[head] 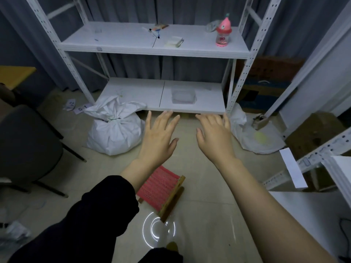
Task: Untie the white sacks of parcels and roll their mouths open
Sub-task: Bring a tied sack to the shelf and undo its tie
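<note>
Both hands are out in front, palms down. The left hand point(159, 137) has its fingers straight and fanned wide and holds nothing; a dark sleeve point(91, 215) covers that forearm. The right hand point(214, 135) is flat and spread too, also holding nothing, on a bare arm. Both sets of fingertips reach toward the front edge of the lower shelf point(133, 92) of the white rack.

There is open floor point(199, 177) under the hands. A red folding stool point(161, 188) sits just below the left wrist, and a dark chair point(24, 145) stands at the left.

Left of the left hand, a white sack point(114, 133) stands on the floor against the shelf's corner, full and rounded, its neck bunched and tied. Its contents are hidden. A second white sack point(254, 139) slumps beyond the right hand beside the rack's post; I cannot tell whether it is tied. A clear tub point(183, 95) sits on the lower shelf and a pink bottle point(223, 33) on the upper one.
</note>
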